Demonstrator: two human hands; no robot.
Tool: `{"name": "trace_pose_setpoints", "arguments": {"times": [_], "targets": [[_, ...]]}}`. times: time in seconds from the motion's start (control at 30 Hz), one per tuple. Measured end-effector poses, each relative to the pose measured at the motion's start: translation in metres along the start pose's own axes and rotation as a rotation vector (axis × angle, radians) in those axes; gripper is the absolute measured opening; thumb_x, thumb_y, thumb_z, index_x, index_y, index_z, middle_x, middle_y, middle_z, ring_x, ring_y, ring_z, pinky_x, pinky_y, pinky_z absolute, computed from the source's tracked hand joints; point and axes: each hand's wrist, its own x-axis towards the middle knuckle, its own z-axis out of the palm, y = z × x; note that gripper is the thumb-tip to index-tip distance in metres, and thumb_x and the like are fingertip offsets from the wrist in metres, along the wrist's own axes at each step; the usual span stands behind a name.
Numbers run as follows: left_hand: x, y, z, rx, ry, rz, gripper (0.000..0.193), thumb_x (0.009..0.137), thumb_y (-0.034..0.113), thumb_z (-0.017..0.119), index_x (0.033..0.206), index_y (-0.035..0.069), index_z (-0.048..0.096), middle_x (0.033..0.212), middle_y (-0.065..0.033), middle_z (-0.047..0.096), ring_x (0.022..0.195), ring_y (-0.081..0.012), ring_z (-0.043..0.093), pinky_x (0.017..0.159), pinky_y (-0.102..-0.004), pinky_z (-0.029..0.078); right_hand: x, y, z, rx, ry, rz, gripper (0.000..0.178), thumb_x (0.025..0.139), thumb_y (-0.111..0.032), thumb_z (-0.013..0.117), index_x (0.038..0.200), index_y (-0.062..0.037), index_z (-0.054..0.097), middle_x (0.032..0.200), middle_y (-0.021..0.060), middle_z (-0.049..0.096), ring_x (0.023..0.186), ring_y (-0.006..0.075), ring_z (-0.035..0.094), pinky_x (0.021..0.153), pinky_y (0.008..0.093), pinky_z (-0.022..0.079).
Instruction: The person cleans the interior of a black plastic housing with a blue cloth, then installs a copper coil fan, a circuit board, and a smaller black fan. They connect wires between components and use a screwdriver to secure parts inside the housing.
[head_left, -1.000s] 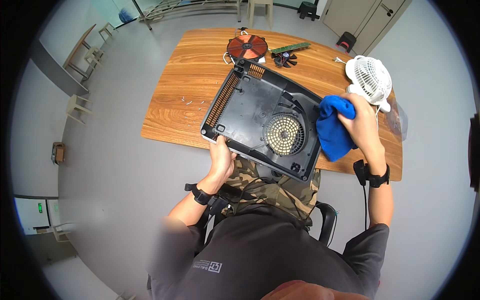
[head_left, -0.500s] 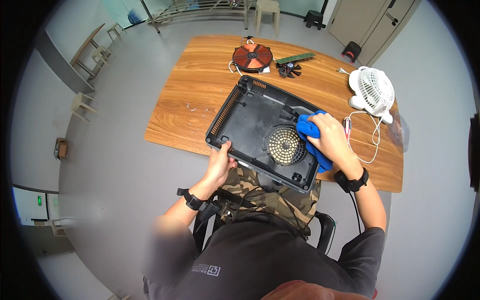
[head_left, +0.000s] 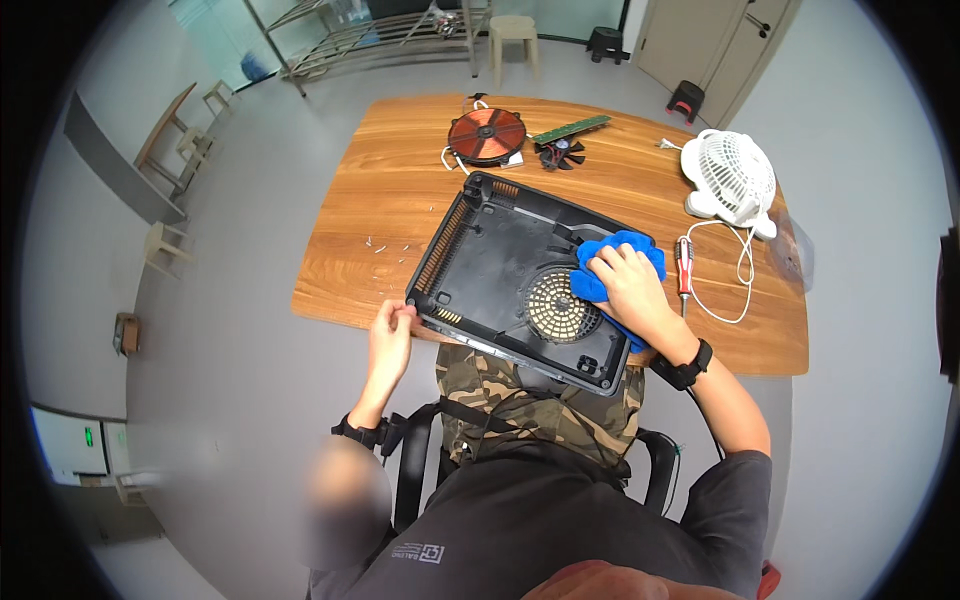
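Observation:
An open black plastic housing, like the bottom shell of an induction cooker, lies tilted over the table's near edge and my lap. It has slotted side walls and a round vent grille. My left hand pinches its left corner between thumb and fingers. With my right hand I press a bunched blue cloth against the inside of the right wall, beside the grille. Part of the cloth hangs over that wall below my hand.
Behind the housing on the wooden table lie a copper coil, a green circuit board and a small black fan. Screws are scattered at left. At right are a red-handled screwdriver and a white corded fan.
My left hand has slid from the housing's front edge to its left corner. The right hand has moved a little with the cloth along the right wall. The whole view has shifted slightly.

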Motion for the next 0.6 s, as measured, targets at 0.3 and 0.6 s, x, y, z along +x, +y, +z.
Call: {"name": "trace_pose_setpoints", "arguments": {"times": [0.3, 0.6], "targets": [[0.049, 0.058, 0.023, 0.563, 0.027, 0.39, 0.029, 0.1, 0.028, 0.064, 0.102, -0.001, 0.066, 0.09, -0.0246, 0.072, 0.086, -0.045, 0.069, 0.075, -0.0476, 0.053, -0.01, 0.014, -0.005, 0.127, 0.273, 0.05, 0.055, 0.063, -0.011, 0.086, 0.112, -0.0089, 0.062, 0.108, 0.0065, 0.061, 0.106, 0.0297, 0.06, 0.089, 0.0431, 0.051], [0.058, 0.052, 0.024, 0.604, -0.051, 0.293, 0.029, 0.102, 0.024, 0.06, 0.091, -0.003, 0.057, 0.082, -0.0302, 0.064, 0.084, -0.0527, 0.06, 0.072, -0.0546, 0.046, -0.086, 0.102, -0.126, 0.025, 0.565, 0.553, 0.047, 0.071, -0.013, 0.088, 0.112, -0.0051, 0.066, 0.108, 0.0142, 0.068, 0.107, 0.0347, 0.067, 0.09, 0.0429, 0.057]]}}
